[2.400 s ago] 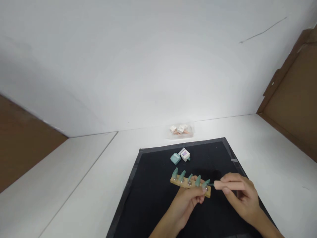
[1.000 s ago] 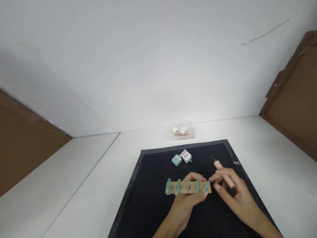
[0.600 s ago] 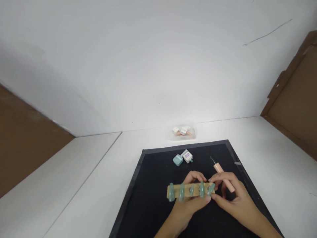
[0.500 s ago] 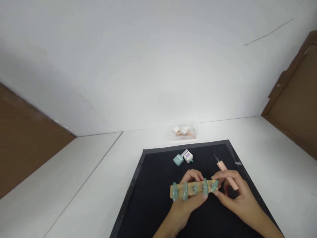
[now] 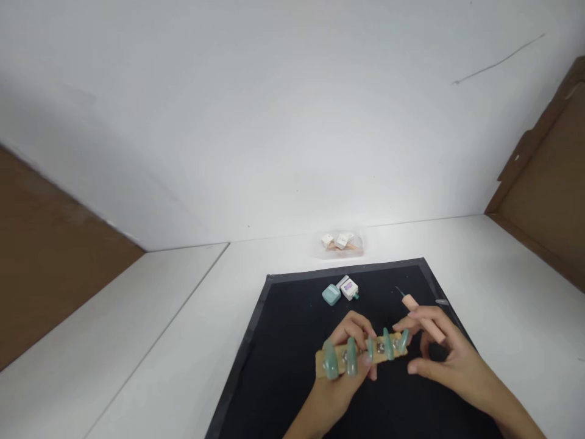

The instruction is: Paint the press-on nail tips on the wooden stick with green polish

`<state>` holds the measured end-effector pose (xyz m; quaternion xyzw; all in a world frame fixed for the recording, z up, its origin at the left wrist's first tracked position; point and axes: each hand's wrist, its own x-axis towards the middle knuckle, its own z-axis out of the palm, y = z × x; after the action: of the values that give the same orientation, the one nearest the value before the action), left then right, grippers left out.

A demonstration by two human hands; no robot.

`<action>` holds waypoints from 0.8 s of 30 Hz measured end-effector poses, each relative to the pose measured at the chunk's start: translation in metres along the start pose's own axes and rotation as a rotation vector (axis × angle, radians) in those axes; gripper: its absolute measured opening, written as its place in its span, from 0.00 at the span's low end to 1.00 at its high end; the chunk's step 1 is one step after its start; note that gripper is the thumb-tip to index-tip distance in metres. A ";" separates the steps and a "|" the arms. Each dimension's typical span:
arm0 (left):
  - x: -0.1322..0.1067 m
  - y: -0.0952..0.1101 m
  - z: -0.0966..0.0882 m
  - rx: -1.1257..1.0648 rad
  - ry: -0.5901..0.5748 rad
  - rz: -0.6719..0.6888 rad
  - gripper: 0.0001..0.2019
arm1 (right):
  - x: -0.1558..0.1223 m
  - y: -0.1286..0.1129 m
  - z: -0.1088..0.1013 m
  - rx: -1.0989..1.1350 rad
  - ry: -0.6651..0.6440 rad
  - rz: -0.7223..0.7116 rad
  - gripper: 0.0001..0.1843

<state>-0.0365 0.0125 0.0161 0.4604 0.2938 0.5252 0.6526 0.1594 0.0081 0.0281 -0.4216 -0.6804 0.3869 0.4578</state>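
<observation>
My left hand point(image 5: 342, 372) grips a tan wooden holder point(image 5: 361, 355) that carries several teal false nails, tilted up at its right end above the black mat point(image 5: 283, 366). My right hand point(image 5: 439, 356) holds a peach-handled nail polish brush point(image 5: 423, 317) between its fingers, bristles pointing up and to the left. Its fingertips touch the holder's right end. A teal polish bottle point(image 5: 331, 295) and a small white box point(image 5: 349, 288) lie on the mat beyond the hands.
A clear packet of small white and peach items point(image 5: 342, 242) sits on the white table point(image 5: 137, 341) by the wall. Brown board panels point(image 5: 543, 177) stand at the right and the left.
The brush came off the rightmost nail and now points up and away. The holder was turned so the nails face me, and it rose and tilted. The view drifted a little.
</observation>
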 end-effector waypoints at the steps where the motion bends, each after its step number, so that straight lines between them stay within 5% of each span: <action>1: 0.000 0.001 0.000 0.015 0.006 -0.002 0.13 | 0.001 0.000 -0.003 -0.013 0.001 0.010 0.18; 5: -0.001 0.006 0.002 0.120 0.005 0.005 0.12 | 0.001 0.001 -0.015 0.025 0.212 -0.053 0.08; 9: -0.001 0.008 0.003 0.341 -0.016 0.100 0.07 | -0.003 0.008 -0.018 0.115 0.354 -0.204 0.11; 17: 0.003 -0.009 -0.002 0.516 -0.241 0.340 0.06 | -0.001 0.009 -0.010 0.167 0.098 -0.351 0.09; 24: 0.005 -0.017 -0.001 0.565 -0.271 0.390 0.06 | 0.003 -0.004 -0.004 0.103 0.043 -0.299 0.12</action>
<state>-0.0291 0.0173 0.0008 0.7350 0.2448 0.4723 0.4204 0.1618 0.0100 0.0341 -0.2998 -0.7048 0.3396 0.5459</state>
